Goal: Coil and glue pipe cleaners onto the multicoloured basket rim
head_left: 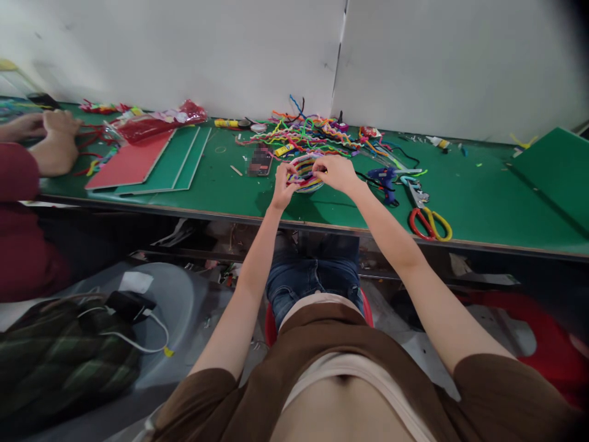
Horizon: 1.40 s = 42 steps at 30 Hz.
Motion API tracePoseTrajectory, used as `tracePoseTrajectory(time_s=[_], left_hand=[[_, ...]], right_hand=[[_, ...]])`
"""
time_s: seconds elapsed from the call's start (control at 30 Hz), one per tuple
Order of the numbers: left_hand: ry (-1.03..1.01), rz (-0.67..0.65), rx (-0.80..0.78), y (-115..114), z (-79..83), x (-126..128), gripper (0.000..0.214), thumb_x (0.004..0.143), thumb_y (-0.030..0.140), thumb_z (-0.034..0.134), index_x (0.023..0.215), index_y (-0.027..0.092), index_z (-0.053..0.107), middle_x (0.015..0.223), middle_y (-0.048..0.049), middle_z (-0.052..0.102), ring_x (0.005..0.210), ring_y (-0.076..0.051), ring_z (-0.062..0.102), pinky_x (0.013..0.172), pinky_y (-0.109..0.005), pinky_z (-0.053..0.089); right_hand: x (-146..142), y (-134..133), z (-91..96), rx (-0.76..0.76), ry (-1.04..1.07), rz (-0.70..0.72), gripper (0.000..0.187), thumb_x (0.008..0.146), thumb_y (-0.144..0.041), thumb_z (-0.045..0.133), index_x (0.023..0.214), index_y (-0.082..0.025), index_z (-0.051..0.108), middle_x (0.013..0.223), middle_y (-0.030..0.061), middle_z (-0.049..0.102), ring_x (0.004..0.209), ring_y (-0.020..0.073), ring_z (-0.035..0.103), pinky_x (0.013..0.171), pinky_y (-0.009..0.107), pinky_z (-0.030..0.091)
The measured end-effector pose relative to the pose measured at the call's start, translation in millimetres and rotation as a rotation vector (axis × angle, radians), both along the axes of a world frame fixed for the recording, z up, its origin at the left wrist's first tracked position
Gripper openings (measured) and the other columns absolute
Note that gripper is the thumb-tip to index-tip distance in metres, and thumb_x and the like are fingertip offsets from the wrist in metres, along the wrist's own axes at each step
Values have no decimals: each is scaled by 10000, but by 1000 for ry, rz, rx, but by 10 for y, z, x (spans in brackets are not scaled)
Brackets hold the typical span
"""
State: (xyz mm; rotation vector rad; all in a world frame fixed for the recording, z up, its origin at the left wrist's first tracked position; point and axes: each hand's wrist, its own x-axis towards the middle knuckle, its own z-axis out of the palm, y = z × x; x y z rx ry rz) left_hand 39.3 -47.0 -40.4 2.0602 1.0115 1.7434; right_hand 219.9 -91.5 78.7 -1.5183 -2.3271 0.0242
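Observation:
A small round basket [309, 186] of coiled, multicoloured pipe cleaners sits near the front edge of the green table, between my hands. My left hand [284, 184] grips its left side, with the thumb in front and the fingers at the rim. From the right, my right hand [338, 172] reaches over the rim, its fingers pinched together at the basket's inner edge. Whether a loose strand is between those fingertips is too small to tell. Behind the basket lies a tangled heap of colourful pipe cleaners [304, 132].
Right of my hands lie a blue glue gun [384, 177] and scissors with red and yellow handles [430, 224]. A phone [260, 161] lies to the left, before stacked green and red boards [133, 162]. Another person's hands [57, 135] work at far left. A wall [184, 49] stands behind.

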Motion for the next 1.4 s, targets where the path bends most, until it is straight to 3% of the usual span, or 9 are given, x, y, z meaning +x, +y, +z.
tracePoseTrajectory(time_s=[0.17,0.47,0.73,0.83,0.97,1.07,1.17,1.4], left_hand=[[-244,-21,2,53,45,18,487,860,717,373,824,245,485,838,-43,540,763,-183,555,718,-372,499],[-273,72,-55,19,57,38,570,887,720,279,689,228,489,685,-18,517,670,-159,545,703,-348,491],[-538,347,69,194,-10,-109,461,940,626,260,845,237,487,798,-30,530,713,-163,565,691,-348,488],[-448,323,73,132,-1,-121,456,932,623,301,842,233,518,810,-34,553,755,-173,579,740,-363,485],[-60,134,92,-9,50,-24,445,887,644,422,922,235,592,936,-58,637,941,-219,594,867,-414,455],[113,110,115,-37,68,45,447,846,661,490,908,235,612,936,-59,666,992,-245,586,914,-453,424],[109,130,105,1,53,54,472,833,684,487,843,226,601,864,-51,666,924,-230,597,886,-439,431],[39,99,42,47,22,6,449,815,669,535,856,225,586,866,-44,653,875,-198,601,868,-388,454]], right_hand=[[-23,8,1,2,-3,-2,209,823,-280,563,949,-231,721,979,36,728,928,225,617,796,356,461],[-12,14,-18,17,3,-1,209,815,-275,560,945,-231,717,977,38,726,925,226,618,784,349,461],[-19,45,-47,19,17,-11,215,820,-291,558,951,-232,717,974,37,728,925,231,634,781,355,469],[-28,53,-62,28,36,-14,210,814,-295,560,933,-230,719,966,34,733,921,234,644,763,351,473],[-54,41,-59,36,61,-21,192,794,-279,569,907,-235,718,943,20,737,894,227,651,741,340,472],[-77,25,-57,23,70,-28,191,804,-280,562,917,-238,710,943,22,735,886,219,645,751,340,470],[-87,11,-63,30,91,-64,239,810,-307,583,1019,-240,677,939,34,731,909,233,638,779,359,468],[-11,43,-67,51,137,-209,544,750,-488,683,1208,-220,561,1021,101,705,944,295,635,805,424,474]])
